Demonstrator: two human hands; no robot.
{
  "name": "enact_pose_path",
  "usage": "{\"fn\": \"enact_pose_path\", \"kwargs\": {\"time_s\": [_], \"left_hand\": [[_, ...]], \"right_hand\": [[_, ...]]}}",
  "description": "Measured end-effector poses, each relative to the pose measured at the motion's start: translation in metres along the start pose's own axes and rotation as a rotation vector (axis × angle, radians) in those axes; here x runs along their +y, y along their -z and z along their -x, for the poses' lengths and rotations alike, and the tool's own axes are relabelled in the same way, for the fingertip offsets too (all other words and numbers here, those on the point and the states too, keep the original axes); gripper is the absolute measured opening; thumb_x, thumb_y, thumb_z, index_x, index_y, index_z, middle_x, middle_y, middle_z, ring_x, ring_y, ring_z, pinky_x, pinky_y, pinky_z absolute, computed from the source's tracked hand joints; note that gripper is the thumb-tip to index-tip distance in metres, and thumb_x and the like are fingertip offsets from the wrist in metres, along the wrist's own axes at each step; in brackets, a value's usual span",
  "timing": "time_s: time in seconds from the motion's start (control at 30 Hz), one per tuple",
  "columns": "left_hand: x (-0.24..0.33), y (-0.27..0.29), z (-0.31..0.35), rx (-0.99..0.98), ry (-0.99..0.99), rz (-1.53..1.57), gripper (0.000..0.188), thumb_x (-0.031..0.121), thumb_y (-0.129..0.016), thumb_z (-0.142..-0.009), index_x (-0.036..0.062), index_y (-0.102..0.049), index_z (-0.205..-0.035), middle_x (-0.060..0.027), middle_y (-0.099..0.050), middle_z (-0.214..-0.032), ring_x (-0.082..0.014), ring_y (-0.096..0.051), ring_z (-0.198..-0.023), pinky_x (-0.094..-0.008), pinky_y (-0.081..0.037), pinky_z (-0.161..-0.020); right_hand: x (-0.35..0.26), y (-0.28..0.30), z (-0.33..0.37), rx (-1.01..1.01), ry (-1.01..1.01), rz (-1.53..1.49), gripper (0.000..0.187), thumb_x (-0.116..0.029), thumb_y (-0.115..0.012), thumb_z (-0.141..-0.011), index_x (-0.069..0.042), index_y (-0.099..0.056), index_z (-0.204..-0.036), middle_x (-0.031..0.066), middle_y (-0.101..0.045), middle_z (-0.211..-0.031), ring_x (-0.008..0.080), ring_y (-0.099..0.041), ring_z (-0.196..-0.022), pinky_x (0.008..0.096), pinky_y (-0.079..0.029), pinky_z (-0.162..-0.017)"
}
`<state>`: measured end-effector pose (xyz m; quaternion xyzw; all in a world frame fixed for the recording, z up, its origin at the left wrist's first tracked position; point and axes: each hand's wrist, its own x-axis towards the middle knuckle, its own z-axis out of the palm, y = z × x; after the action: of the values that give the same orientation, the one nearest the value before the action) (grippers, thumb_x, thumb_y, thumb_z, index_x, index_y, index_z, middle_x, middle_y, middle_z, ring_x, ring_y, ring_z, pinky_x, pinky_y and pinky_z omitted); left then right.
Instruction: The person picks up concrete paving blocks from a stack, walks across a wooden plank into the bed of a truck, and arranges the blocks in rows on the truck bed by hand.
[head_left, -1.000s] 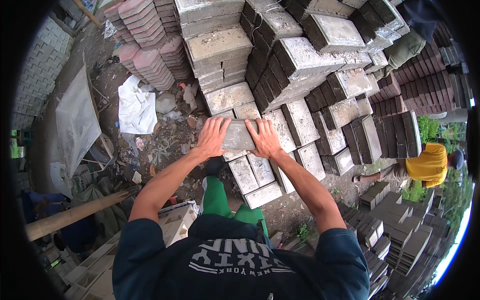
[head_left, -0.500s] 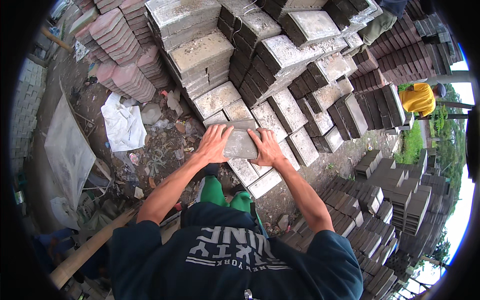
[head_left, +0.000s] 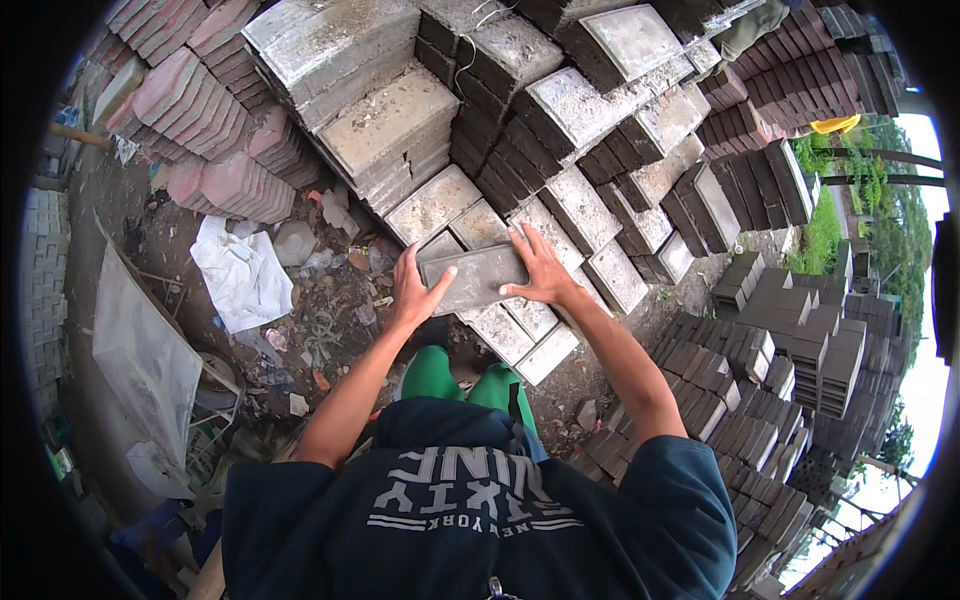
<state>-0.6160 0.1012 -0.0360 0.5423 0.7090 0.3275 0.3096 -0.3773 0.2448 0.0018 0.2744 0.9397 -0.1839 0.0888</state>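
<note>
- The block (head_left: 475, 280), grey and oblong, lies over the pale blocks (head_left: 550, 355) of the low stack, between the two hands; whether it sits flat on them I cannot tell.
- Left hand (head_left: 412, 298): at the block's left end, fingers close together along that end, thumb stretched away from them toward the block's upper face. Whether they press it I cannot tell.
- Right hand (head_left: 543, 272): at the block's right end, fingers spread past its far corner, thumb over its upper face; any grip is unclear.
- Tall stack (head_left: 390, 120): beyond the block, dusty on top.
- Red pavers (head_left: 235, 185): piled beyond the block, to its left.
- White sack (head_left: 240, 275): left of the block, on littered ground.
- Wheelbarrow (head_left: 145, 345): left of the block, farther than the sack.
- Dark blocks (head_left: 745, 350): stacked well right of the block.
- Green trousers (head_left: 435, 378): on the block's near side.
</note>
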Motion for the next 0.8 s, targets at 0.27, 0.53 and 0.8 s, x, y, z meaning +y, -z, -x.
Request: {"fn": "enact_pose_path", "kwargs": {"time_s": [0.27, 0.53, 0.8], "left_hand": [[0.005, -0.050, 0.012, 0.166, 0.832, 0.900, 0.101, 0.073, -0.050, -0.085, 0.0000, -0.026, -0.150, -0.0176, -0.030, -0.155, -0.0279, -0.031, -0.141, -0.0375, -0.024, -0.115], [0.019, -0.058, 0.014, 0.074, 0.808, 0.965, 0.110, 0.078, -0.045, -0.083, -0.0040, -0.018, -0.151, -0.0208, -0.026, -0.156, -0.0305, -0.028, -0.143, -0.0390, -0.022, -0.116], [0.015, -0.047, 0.013, 0.108, 0.903, 0.873, 0.110, 0.080, -0.041, -0.083, -0.0037, -0.018, -0.151, -0.0203, -0.023, -0.157, -0.0305, -0.023, -0.145, -0.0406, -0.019, -0.117]], "right_hand": [[-0.008, -0.059, -0.005, 0.221, -0.829, -0.975, 0.087, -0.067, -0.048, -0.089, 0.002, -0.041, -0.142, 0.0303, -0.045, -0.140, 0.0379, -0.041, -0.135, 0.0391, -0.031, -0.112], [0.042, -0.115, 0.010, 0.380, -0.767, -0.909, 0.067, -0.052, -0.052, -0.096, 0.004, -0.055, -0.131, 0.0215, -0.062, -0.124, 0.0256, -0.058, -0.116, 0.0336, -0.041, -0.102], [0.015, -0.088, -0.009, 0.313, -0.691, -1.020, 0.077, -0.056, -0.046, -0.096, 0.011, -0.048, -0.134, 0.0311, -0.057, -0.126, 0.0347, -0.052, -0.125, 0.0355, -0.036, -0.107]]}}
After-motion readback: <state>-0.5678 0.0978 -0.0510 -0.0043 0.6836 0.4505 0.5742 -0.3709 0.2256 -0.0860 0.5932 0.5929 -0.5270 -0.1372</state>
